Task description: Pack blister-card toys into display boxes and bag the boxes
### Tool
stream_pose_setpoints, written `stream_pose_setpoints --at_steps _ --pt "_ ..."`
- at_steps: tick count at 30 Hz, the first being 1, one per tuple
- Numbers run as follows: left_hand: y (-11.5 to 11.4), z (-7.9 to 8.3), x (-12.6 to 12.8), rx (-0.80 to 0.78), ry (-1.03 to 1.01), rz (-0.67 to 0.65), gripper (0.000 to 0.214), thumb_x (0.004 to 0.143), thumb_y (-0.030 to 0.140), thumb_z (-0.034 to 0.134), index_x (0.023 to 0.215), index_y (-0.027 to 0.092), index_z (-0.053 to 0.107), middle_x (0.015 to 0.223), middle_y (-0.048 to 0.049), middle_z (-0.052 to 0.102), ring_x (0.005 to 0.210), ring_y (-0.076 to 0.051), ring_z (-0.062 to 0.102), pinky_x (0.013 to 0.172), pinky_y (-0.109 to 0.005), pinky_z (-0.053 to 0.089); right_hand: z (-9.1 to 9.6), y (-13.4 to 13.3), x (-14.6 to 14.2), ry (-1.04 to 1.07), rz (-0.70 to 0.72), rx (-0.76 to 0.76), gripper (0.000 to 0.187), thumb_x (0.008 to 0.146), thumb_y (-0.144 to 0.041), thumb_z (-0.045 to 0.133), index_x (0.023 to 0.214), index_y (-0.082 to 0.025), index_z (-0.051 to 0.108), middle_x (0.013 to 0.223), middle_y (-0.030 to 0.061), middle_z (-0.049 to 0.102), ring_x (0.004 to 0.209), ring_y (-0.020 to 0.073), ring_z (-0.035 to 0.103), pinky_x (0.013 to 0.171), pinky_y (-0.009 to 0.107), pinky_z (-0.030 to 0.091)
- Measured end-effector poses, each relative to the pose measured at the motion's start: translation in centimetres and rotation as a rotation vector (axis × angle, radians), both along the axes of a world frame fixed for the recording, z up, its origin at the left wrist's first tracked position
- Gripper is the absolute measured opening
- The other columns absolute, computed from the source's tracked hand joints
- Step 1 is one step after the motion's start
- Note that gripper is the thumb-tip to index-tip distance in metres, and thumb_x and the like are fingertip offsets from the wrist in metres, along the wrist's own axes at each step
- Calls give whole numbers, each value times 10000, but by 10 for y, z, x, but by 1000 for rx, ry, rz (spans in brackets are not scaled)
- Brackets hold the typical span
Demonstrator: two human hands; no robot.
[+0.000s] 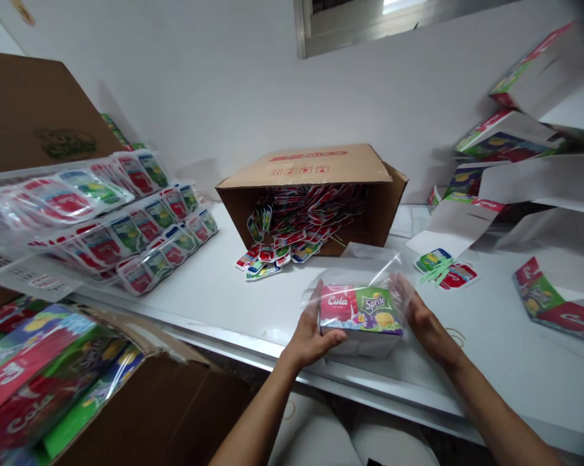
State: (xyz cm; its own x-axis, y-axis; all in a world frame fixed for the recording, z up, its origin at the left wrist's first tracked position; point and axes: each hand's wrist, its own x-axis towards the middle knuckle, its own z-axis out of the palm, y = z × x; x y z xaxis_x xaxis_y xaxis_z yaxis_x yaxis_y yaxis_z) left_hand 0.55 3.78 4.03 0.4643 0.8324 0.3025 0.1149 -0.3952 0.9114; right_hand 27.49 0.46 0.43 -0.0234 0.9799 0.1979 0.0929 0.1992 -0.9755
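Lying crosswise between hands: printed carton (pixel 362 312); left hand (pixel 312 334) clasping its left end; right hand (pixel 421 317) part-open at clear wrap (pixel 389 266), grip unclear.

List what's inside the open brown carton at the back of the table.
Mostly a heap of red-and-green printed sachets, some spilling onto the white table. The heap covers its own lower layers and much of the carton's interior.

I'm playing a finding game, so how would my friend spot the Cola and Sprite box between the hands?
On the white table, find the brown carton whose open side faces you. Nearer you, between the left hand and right hand, is the Cola and Sprite box. Among the printed boxes, it alone has a hand on each side; loose clear plastic surrounds it.
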Motion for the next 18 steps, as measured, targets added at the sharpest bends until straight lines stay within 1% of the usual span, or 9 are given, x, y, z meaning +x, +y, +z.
stream_pose_setpoints --at_steps 1,3,6,8,10,13,14,16,18 --pt "-1 -1 0 -1 -10 -4 945 738 654 652 1474 178 299 1422 -171 464 1297 -341 460 1133 -472 301 4 -4 -2 27 73 23 936 762 -836 350 1531 -336 160 1614 18 142 1455 277 193 1169 444 244" --pt "-1 -4 0 -6 -12 14 915 746 623 668 1466 186 311 1417 -165 468 1305 -335 449 1139 -469 288 8 -10 -7 11 153 35 1006 723 -850 386 1538 -315 139 1619 29 105 1461 288 160 1177 444 218" --pt "-2 -11 -1 3 25 60 851 756 543 700 1445 192 343 1411 -159 469 1305 -338 446 1136 -483 287 7 -16 -13 -109 119 14 953 778 -792 416 1539 -272 172 1612 61 144 1468 288 127 1190 455 154" --pt "-4 -16 -1 15 57 92 794 756 492 715 1414 188 390 1373 -152 503 1269 -338 482 1109 -486 330 2 -21 -15 -164 94 -1 924 818 -754 415 1546 -255 143 1603 78 182 1463 292 154 1187 467 162" --pt "-8 -22 0 14 78 126 735 756 455 720 1375 179 435 1318 -143 544 1225 -330 519 1075 -479 377 -3 -26 -17 -223 72 -20 890 853 -692 448 1550 -253 111 1594 85 213 1450 296 211 1183 477 184" --pt "-13 -28 1 -22 68 140 672 781 441 696 1344 163 456 1273 -133 574 1196 -314 545 1067 -471 394 -8 -34 -17 -330 27 -42 833 887 -609 477 1549 -275 97 1582 79 252 1441 290 244 1178 488 201" --pt "-15 -29 0 -30 61 133 679 790 450 684 1355 161 441 1287 -135 566 1211 -313 536 1078 -474 383 -9 -36 -16 -363 23 -49 832 884 -604 486 1548 -282 101 1576 81 265 1441 291 243 1178 496 197" --pt "-16 -31 -3 -35 65 105 737 801 482 665 1405 167 384 1341 -143 532 1265 -320 495 1108 -487 346 -9 -38 -13 -410 48 -62 895 843 -626 538 1547 -278 109 1568 101 278 1440 309 237 1176 523 177" --pt "-14 -30 -8 -23 86 94 891 745 547 705 1456 178 314 1429 -157 454 1349 -349 401 1147 -517 275 -7 -38 -8 -394 61 -59 1016 766 -695 588 1548 -259 107 1572 127 255 1443 338 212 1173 547 153"
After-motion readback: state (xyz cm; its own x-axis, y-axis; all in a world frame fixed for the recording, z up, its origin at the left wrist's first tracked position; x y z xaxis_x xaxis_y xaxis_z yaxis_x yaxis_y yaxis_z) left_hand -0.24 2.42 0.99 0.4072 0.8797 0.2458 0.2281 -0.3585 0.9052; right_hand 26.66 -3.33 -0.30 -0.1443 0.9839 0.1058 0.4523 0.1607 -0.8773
